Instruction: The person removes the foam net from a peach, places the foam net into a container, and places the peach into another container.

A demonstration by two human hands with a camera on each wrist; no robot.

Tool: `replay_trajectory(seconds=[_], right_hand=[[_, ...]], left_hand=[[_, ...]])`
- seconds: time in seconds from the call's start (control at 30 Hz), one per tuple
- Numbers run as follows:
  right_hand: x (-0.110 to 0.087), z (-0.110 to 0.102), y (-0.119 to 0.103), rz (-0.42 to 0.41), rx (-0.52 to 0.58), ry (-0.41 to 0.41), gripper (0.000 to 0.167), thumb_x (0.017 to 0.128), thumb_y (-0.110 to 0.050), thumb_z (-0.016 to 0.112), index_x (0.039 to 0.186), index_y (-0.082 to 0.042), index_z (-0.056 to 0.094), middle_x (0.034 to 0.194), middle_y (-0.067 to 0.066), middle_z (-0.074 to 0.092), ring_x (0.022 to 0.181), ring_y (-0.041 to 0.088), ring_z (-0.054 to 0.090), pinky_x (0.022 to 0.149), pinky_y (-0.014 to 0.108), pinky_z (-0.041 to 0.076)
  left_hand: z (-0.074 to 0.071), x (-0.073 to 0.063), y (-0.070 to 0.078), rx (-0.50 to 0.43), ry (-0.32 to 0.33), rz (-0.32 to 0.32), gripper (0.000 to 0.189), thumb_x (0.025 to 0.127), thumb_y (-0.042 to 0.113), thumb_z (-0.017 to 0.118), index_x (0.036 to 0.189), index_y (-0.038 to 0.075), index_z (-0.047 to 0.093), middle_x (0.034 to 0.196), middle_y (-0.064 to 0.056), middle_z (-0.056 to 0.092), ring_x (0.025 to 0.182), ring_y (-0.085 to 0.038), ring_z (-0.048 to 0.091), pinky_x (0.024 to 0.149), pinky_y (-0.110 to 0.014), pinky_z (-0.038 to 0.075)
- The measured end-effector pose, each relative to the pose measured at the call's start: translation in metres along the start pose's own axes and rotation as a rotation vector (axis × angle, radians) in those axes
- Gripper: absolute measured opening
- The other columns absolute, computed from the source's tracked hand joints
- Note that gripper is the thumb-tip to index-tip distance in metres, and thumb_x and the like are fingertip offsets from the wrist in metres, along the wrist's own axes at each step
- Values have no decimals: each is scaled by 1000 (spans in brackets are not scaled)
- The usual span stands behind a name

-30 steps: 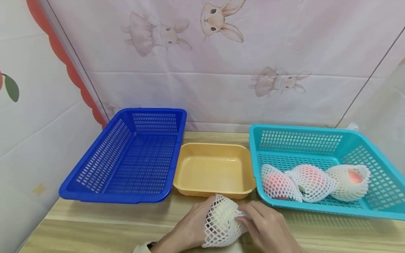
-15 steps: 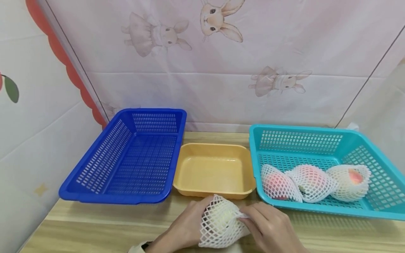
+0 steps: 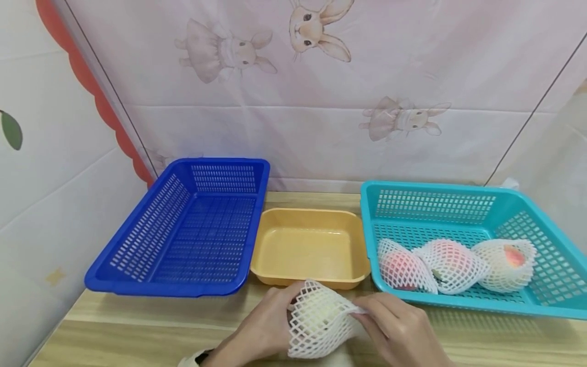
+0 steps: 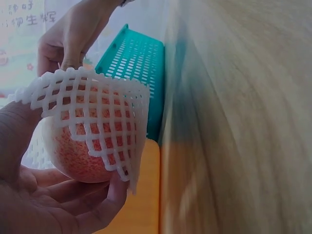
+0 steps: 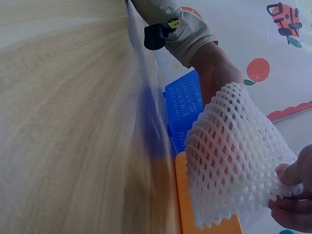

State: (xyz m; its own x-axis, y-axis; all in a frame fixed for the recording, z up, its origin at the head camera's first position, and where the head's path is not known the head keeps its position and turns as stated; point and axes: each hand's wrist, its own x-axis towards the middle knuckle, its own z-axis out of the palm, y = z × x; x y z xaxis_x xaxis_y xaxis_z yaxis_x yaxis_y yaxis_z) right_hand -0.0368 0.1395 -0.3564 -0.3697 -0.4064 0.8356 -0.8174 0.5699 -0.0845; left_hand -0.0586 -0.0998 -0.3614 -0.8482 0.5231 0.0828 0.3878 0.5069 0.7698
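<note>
White foam netting (image 3: 318, 334), springy and diamond-meshed with a scalloped edge, drapes around a rounded fruit (image 4: 80, 158) between the two hands, over the pale wood-grain table (image 3: 128, 326). Whether it touches the wood I cannot tell. The left hand (image 3: 268, 323), at the fruit's nine o'clock, cups it, thumb against the mesh and fingers curled beneath. The right hand (image 3: 399, 326), at three o'clock, pinches a gathered end of the netting narrowly between thumb and fingers.

From the fruit, a smooth yellow tray (image 3: 312, 250) with rounded corners lies at twelve o'clock, a slotted blue plastic basket (image 3: 208, 232) at ten, and a teal one (image 3: 431, 227) at two, holding three netted fruits (image 3: 451, 265) in a row.

The held fruit's skin is cream to pinkish red, finely speckled, its lower part bare of mesh in the left wrist view. Towards eleven o'clock there, blurred Chinese writing (image 4: 31, 18) shows on the backdrop; its lower line appears to end 物生辉.
</note>
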Motion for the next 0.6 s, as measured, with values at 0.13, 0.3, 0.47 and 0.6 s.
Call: replay_trajectory(seconds=[0.13, 0.3, 0.47, 0.6], right_hand=[[0, -2, 1, 15, -3, -15, 33, 101, -29, 50, 87, -8, 69, 79, -1, 65, 68, 12, 63, 59, 19, 50], [1, -3, 2, 7, -25, 16, 35, 102, -30, 49, 84, -7, 69, 78, -1, 65, 67, 12, 64, 58, 19, 51], [3, -4, 3, 1, -38, 44, 36, 102, -31, 48, 83, -8, 69, 77, -2, 64, 66, 11, 63, 58, 18, 50], [6, -6, 3, 0, -39, 52, 37, 102, -31, 48, 82, -8, 68, 76, -3, 64, 64, 11, 62, 58, 17, 50]], left_hand=[[-2, 0, -1, -62, -8, 8, 60, 67, 30, 87, 119, 15, 60, 100, 7, 68, 86, -2, 62, 74, -22, 51], [-4, -2, 1, -111, 0, -3, 61, 66, 22, 87, 119, 12, 59, 97, 4, 67, 79, -1, 62, 66, -21, 53], [-8, -2, 4, -74, -3, -34, 64, 64, 18, 86, 121, 13, 59, 99, 4, 67, 79, -2, 59, 66, -22, 53], [-12, -3, 8, -29, 21, -20, 68, 59, 8, 84, 122, 10, 58, 102, 1, 67, 80, -4, 58, 67, -22, 52]])
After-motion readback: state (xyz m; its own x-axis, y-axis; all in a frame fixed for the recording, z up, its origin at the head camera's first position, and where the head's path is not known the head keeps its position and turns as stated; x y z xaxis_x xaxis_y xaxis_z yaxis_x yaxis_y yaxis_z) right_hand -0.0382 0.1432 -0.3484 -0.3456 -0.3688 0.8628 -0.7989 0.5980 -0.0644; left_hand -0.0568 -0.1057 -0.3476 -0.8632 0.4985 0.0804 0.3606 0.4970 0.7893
